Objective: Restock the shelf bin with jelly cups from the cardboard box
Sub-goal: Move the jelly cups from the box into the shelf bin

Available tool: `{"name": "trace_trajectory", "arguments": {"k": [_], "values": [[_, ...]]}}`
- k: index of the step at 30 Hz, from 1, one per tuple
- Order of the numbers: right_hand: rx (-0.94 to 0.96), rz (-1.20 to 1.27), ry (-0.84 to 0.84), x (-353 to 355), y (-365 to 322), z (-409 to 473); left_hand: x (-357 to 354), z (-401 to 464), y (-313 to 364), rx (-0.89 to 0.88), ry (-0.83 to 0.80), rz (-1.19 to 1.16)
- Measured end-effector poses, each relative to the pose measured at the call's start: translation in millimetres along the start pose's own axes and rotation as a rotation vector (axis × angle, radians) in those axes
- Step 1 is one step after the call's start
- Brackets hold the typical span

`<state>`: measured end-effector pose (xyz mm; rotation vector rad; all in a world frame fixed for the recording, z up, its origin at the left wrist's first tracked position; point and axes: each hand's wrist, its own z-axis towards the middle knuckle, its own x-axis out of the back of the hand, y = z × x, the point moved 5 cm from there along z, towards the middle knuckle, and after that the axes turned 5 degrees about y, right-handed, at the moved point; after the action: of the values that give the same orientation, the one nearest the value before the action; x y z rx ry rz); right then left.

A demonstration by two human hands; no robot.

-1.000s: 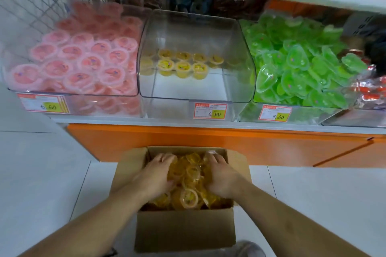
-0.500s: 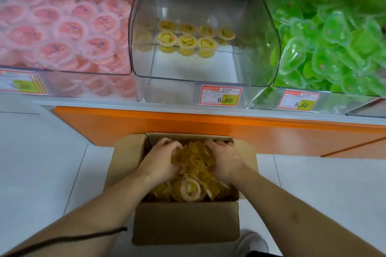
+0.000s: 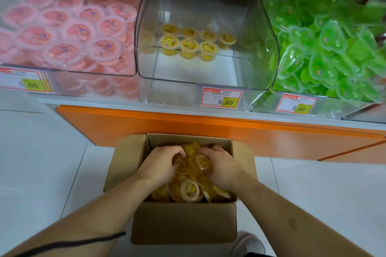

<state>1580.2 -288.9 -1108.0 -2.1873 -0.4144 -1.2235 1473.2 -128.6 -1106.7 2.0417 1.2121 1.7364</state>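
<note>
Both my hands are down in the cardboard box [image 3: 183,221] on the floor, my left hand [image 3: 161,165] and right hand [image 3: 222,166] curled around a heap of yellow jelly cups [image 3: 189,189] gathered between them. My fingertips are buried, so how many cups I actually hold is hard to tell. The clear middle bin [image 3: 259,48] above holds only about 8 cups [image 3: 189,46] at its back, so nearly all the restocking is left.

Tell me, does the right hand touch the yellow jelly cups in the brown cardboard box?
Touching. The head view shows the right hand with fingers curled over the yellow jelly cups.
</note>
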Motion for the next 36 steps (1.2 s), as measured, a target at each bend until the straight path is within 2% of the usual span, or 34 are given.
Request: {"name": "trace_trajectory", "arguments": {"k": [5, 12, 23, 27, 30, 33, 36], "values": [[0.038, 0.005, -0.041, -3, 4, -6, 0, -3, 2, -0.003, -0.025, -0.007], [0.111, 0.061, 0.057, 21, 4, -13, 18, -9, 18, -0.017, 0.031, -0.074], [0.298, 0.256, 0.276, 176, -64, -76, 141, -56, 112, -0.263, 0.268, -0.102], [0.385, 0.21, 0.372, 228, -88, -111, 193, -88, 150, -0.327, 0.362, -0.079], [0.422, 0.167, 0.475, 267, -107, -112, 227, -88, 167, -0.367, 0.482, -0.017], [0.413, 0.064, 0.542, 292, -121, -79, 248, -64, 178, -0.411, 0.593, 0.15], [0.355, -0.025, 0.519, 290, -126, -27, 248, -26, 179, -0.294, 0.541, 0.304]]}}
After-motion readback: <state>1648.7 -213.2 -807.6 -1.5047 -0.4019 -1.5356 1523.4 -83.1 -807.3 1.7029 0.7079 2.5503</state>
